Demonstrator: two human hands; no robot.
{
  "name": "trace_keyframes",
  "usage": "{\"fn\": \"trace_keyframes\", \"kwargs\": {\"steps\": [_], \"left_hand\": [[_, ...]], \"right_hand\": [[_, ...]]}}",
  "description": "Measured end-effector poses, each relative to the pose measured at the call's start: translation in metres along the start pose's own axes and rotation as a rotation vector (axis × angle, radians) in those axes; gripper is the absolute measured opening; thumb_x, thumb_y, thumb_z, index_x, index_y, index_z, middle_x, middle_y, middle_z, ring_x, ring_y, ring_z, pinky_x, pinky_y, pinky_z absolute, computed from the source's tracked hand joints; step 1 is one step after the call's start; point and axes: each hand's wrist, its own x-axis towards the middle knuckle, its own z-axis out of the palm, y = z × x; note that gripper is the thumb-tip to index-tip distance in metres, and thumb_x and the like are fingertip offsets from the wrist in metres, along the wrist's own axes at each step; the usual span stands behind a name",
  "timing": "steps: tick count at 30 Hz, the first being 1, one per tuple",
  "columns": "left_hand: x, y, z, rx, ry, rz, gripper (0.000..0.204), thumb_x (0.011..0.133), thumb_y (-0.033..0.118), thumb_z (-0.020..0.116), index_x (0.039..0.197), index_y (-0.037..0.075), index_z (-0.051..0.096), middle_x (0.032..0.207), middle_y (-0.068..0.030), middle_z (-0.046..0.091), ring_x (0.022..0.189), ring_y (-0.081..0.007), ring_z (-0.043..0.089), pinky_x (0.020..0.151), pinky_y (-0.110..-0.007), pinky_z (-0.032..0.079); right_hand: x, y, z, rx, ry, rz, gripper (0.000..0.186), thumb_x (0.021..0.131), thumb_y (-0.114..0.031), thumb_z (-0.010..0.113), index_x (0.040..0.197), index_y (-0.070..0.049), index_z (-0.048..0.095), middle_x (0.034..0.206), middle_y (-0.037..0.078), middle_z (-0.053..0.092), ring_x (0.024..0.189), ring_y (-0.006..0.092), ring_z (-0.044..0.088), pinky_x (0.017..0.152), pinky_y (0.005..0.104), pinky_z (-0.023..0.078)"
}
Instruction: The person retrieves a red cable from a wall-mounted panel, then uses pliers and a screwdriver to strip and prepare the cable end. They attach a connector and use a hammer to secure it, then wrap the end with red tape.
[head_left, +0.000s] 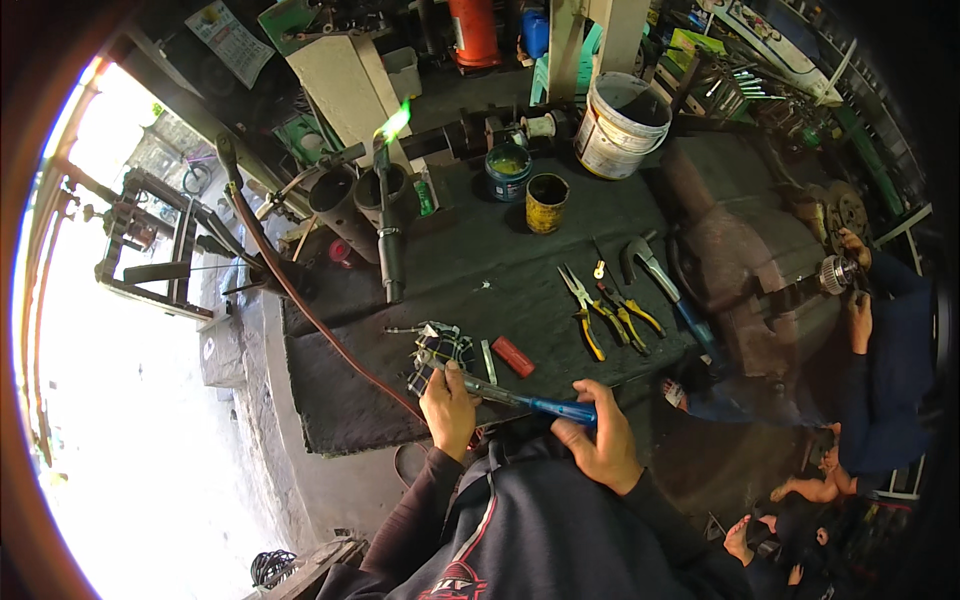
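Note:
A tool with a blue handle [562, 408] and a metal shaft lies across both my hands, in front of my body. My left hand [449, 412] grips its metal part, thumb on top, beside a dark plaid cloth [443, 345]. The cloth hides the tool's far end. At the handle's end, my right hand [607, 440] is curled loosely round it. Just beyond the shaft are a red block-like piece [513, 357] and a thin metal strip [488, 362]. Farther right lie two yellow-handled pliers [582, 305] [632, 308] and a blue-handled hammer [668, 285].
A flame [394, 122] burns atop an upright metal tube [389, 235]. Beyond are a yellow can [547, 205], a dark tub [508, 175] and a white bucket [622, 130]. A hose [300, 298] crosses the left edge. At right, another person's hands [859, 320] hold a toothed metal part.

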Motion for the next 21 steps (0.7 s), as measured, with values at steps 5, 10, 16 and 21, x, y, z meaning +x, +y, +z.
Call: {"fn": "trace_keyframes", "kwargs": {"steps": [5,10,16,21], "left_hand": [[0.007,-0.002,-0.003,-0.049,-0.012,-0.094,0.045,0.114,0.030,0.054,0.087,-0.006,0.059,0.063,-0.0079,0.057,0.056,-0.0164,0.069,0.050,-0.034,0.059],[0.011,0.003,-0.008,-0.115,-0.030,-0.173,0.044,0.113,0.031,0.053,0.092,-0.006,0.061,0.066,-0.0058,0.056,0.058,-0.0175,0.070,0.052,-0.035,0.063],[0.015,-0.005,-0.008,-0.174,-0.053,-0.193,0.043,0.112,0.033,0.054,0.097,-0.007,0.061,0.070,-0.0078,0.059,0.057,-0.0213,0.071,0.052,-0.035,0.063],[0.019,-0.016,-0.009,-0.216,-0.042,-0.220,0.045,0.112,0.035,0.054,0.100,-0.007,0.064,0.069,-0.0053,0.057,0.059,-0.0183,0.070,0.055,-0.035,0.064]], "right_hand": [[0.000,0.008,-0.002,-0.077,-0.110,-0.154,0.046,0.098,-0.022,0.075,0.137,-0.004,0.058,0.136,0.025,0.060,0.110,0.0382,0.068,0.093,0.0421,0.055],[0.007,-0.012,0.009,-0.155,-0.089,-0.002,0.052,0.095,-0.012,0.073,0.141,-0.002,0.051,0.126,0.022,0.062,0.113,0.0395,0.062,0.098,0.0443,0.052],[0.031,-0.017,0.008,-0.173,-0.100,-0.323,0.054,0.097,-0.027,0.076,0.141,-0.002,0.055,0.124,0.021,0.061,0.105,0.0423,0.066,0.085,0.0451,0.057],[0.038,-0.025,0.011,-0.132,-0.169,-0.206,0.053,0.097,-0.022,0.075,0.142,-0.002,0.055,0.126,0.019,0.060,0.102,0.0402,0.065,0.087,0.0430,0.055]]}}
